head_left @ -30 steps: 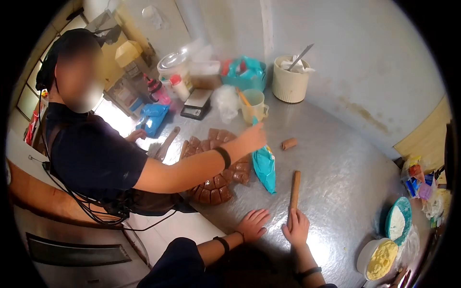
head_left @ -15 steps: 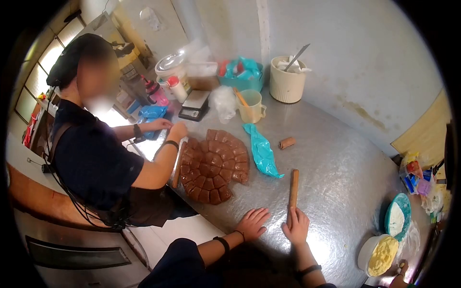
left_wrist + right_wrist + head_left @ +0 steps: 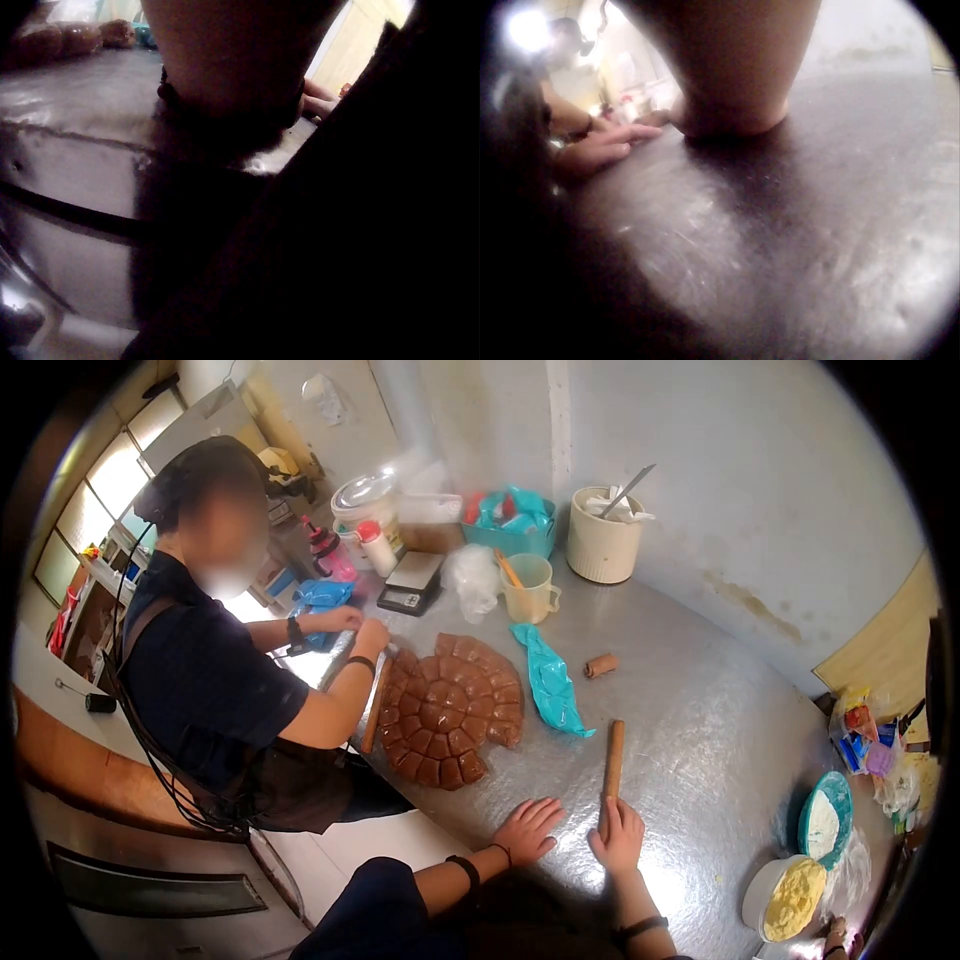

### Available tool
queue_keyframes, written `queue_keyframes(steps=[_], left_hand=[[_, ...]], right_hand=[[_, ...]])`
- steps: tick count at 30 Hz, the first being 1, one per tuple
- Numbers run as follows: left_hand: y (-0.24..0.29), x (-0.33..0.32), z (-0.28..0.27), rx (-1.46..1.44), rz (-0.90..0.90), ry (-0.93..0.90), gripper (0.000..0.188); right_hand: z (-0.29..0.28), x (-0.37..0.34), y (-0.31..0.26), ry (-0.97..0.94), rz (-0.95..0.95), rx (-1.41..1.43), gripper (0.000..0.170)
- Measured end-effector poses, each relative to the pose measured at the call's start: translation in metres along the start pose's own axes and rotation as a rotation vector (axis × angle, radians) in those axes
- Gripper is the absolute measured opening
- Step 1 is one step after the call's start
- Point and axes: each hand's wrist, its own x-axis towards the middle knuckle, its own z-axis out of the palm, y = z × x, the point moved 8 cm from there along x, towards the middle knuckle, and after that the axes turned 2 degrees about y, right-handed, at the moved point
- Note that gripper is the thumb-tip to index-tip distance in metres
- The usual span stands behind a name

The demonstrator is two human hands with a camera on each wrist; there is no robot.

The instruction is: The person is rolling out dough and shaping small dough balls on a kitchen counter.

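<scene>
My left hand (image 3: 530,830) lies with straight fingers on the metal table (image 3: 700,720), palm down. Beside it my right hand (image 3: 618,842) holds the near end of a thin wooden rolling pin (image 3: 614,760), which points away from me. Left of the pin lies a teal plastic piping bag (image 3: 552,685). Farther left, a glossy brown slab of dough (image 3: 440,710) is scored into rings of chunks. A short brown roll (image 3: 601,665) sits beyond the pin. In the right wrist view, the left hand (image 3: 604,150) shows fingers extended; the pin is hidden there.
Another person (image 3: 215,670) stands at the left with both hands near a blue bag (image 3: 325,600). Along the back are a scale (image 3: 408,585), a jug (image 3: 530,592) and a cream bin (image 3: 603,540). Bowls of yellow mixture (image 3: 797,898) and white powder (image 3: 824,825) stand right.
The other person's arm has let go of the teal piping bag and drawn back left, uncovering the dough. A hand has appeared at the lower right edge. My hands have stayed put.
</scene>
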Motion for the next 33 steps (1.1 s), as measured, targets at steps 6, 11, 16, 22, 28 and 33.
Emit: queue_keyframes(steps=[6,11,16,22,28,33], left_hand=[[0.0000,0.0004,-0.0029,-0.011,-0.001,0.007,0.058],[0.0002,0.0007,-0.0041,-0.031,-0.012,0.013,0.059],[0.0014,0.0015,-0.0052,-0.023,-0.020,0.007,0.059],[0.0018,0.0024,-0.0051,-0.014,-0.019,0.002,0.058],[0.0021,0.0028,-0.0052,-0.008,-0.011,0.001,0.058],[0.0019,0.0025,-0.0043,-0.002,-0.001,0.010,0.058]], right_hand=[[-0.0003,-0.0001,-0.0005,-0.005,0.015,-0.008,0.068],[0.0007,-0.0009,0.0002,0.006,-0.003,-0.012,0.068],[0.0022,-0.0018,0.0010,0.013,-0.003,-0.029,0.068],[0.0016,-0.0016,0.0008,0.015,-0.005,-0.041,0.068],[0.0033,-0.0013,0.0029,-0.002,-0.002,-0.048,0.069],[0.0013,-0.0008,0.0012,0.013,0.002,-0.035,0.068]])
